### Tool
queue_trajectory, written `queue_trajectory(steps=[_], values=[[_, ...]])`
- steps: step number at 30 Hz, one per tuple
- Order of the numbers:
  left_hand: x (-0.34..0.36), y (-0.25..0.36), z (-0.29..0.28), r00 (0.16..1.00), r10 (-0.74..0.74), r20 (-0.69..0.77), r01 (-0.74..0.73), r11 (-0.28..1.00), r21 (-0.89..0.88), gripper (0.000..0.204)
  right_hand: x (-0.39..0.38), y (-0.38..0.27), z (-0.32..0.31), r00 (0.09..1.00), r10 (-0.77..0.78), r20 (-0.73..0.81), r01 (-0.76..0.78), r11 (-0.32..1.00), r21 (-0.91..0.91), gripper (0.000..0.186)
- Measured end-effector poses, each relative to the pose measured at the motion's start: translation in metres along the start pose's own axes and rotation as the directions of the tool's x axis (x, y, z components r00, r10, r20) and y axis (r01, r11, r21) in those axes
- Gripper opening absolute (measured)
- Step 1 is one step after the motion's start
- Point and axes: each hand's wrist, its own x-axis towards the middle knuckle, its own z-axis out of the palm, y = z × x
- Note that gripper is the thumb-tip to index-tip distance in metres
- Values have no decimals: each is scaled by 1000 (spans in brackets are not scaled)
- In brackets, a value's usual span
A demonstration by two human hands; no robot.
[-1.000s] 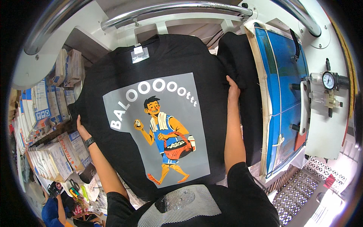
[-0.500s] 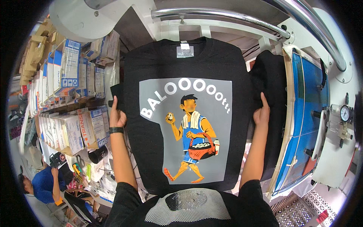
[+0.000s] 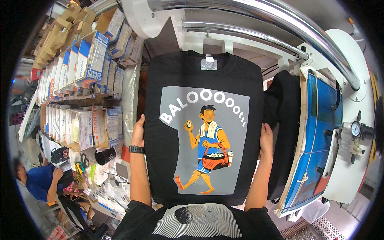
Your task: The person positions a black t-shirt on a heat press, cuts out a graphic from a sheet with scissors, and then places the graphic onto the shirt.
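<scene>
A black T-shirt (image 3: 160, 160) lies spread face up in front of me, its neck at the far end with a small neck label (image 3: 209, 65). On its front is a grey panel (image 3: 236, 168) with white lettering and a cartoon figure carrying a basket. My left hand (image 3: 138, 134) grips the shirt's left edge, thumb showing along the side. Opposite it, my right hand (image 3: 266, 138) holds the right edge, most of its fingers tucked out of sight at the fabric. Both sleeves are hidden, and the shirt's sides run nearly straight.
Metal bars (image 3: 248, 34) of a white machine cross behind the shirt. Another black cloth (image 3: 286, 120) and a blue padded panel (image 3: 320, 132) stand right, beside a pressure gauge (image 3: 355, 128). Cardboard boxes (image 3: 84, 128) fill the left. Another person (image 3: 40, 182) sits lower left, near scissors (image 3: 83, 161).
Both hands have moved in against the shirt's sides, and the sleeve piece at the left no longer shows. The shirt looks narrower. The whole view has shifted, with more boxes in sight.
</scene>
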Motion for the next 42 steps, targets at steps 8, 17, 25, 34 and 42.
queue_trajectory(steps=[8,17,25,34,42], values=[[7,4,18,993,121,-5,-109,907,407,31,34,50,-8,994,-56,92,48,995,83,32],[-31,-18,-1,996,90,2,-86,940,330,38,-26,26,2,983,105,150,-125,984,126,39],[-162,-113,-88,999,9,-51,8,940,340,38,-177,152,-70,975,145,170,-152,988,28,40],[-248,-205,-182,997,75,-27,-70,985,155,51,-236,215,-134,949,6,315,-132,916,378,45],[-307,-241,-209,976,207,-66,-196,969,151,27,-277,249,-152,887,-11,462,-196,896,398,28]])
